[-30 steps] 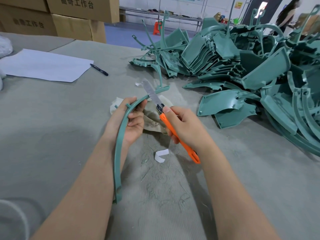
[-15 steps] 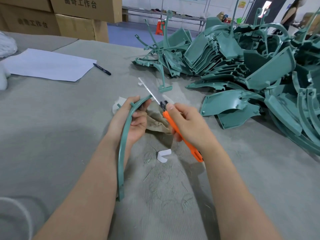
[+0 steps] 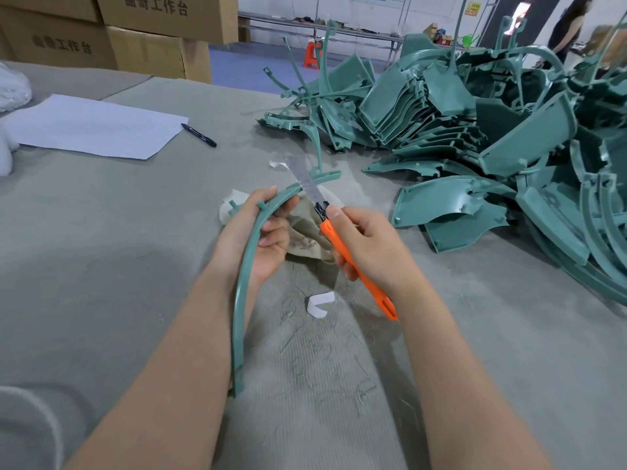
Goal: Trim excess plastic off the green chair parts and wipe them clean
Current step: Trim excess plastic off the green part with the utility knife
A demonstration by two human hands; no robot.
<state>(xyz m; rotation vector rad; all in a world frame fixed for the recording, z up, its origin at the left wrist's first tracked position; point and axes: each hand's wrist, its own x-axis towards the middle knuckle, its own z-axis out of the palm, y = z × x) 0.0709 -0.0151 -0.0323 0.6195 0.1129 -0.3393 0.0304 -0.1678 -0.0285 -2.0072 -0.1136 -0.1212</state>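
The table [image 3: 101,266] carries a rag [image 3: 303,228], a white scrap [image 3: 320,303] near it, paper [image 3: 91,125] and pen [image 3: 198,135] left of it, green parts [image 3: 475,130] piled right of it.

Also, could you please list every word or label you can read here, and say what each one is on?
"曲奇工作台": printed on the upper cardboard box.
"曲奇工作台": apparently the same print, blurred, on the left cardboard box.
Yellow sign on the far wall: too small to read.
Sheet of paper: no writing visible.

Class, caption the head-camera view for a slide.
Left hand grips a curved green chair part; right hand holds an orange utility knife, blade at its far end.
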